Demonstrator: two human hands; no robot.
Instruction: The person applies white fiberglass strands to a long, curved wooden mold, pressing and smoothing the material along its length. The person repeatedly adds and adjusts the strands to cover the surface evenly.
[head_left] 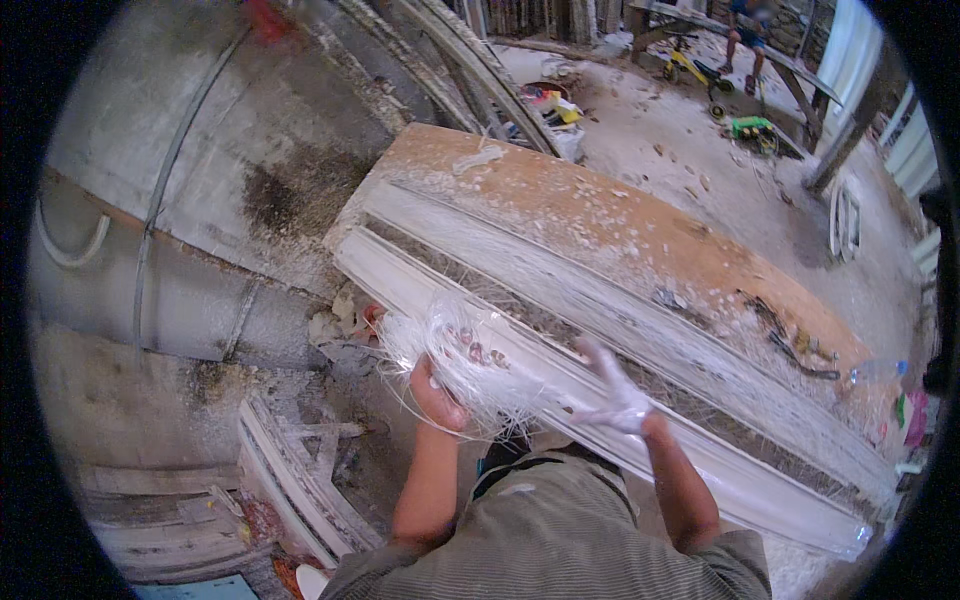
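My left hand (440, 402) is closed around a loose tangle of shiny white fibre strands (455, 345), whose ends fan out and partly hide the fingers. My right hand (618, 398), coated in white paste, has its fingers spread and holds nothing. It hovers over or beside a long, smooth white moulding (400, 275) that runs slantwise across the work board. The view does not show whether the hand touches it. Beyond that lies a second long strip (520, 262), covered with white fibres.
The orange-brown board (640, 225) is littered with white flakes. A dark tool (780, 335) and a clear bottle (880, 372) lie toward its right end. White frames (290, 480) stand at lower left. Far off, a person (748, 35) sits near a yellow ride-on toy (692, 68).
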